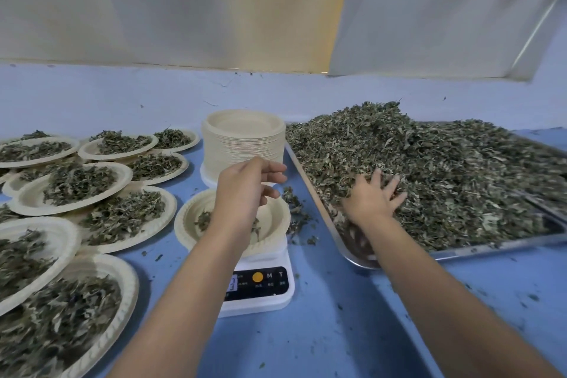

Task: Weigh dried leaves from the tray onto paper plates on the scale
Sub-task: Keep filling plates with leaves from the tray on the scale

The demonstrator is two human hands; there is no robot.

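While the left hand point(248, 184) hovers over the paper plate point(274, 215) on the scale point(260, 294), fingers loose and nothing visibly in them, the right hand point(372, 196) lies spread with straight fingers on the heap of dried leaves point(429, 169) in the tray point(491, 247), not closed on a handful. That plate holds only a few scraps, so this portion looks barely begun; the forearm hides most of the scale's reading. Many filled plates point(73, 184) crowd the worktop point(337, 331) to the left. A tall stack of empty plates point(244, 144) and the heaped tray suggest plenty remains.
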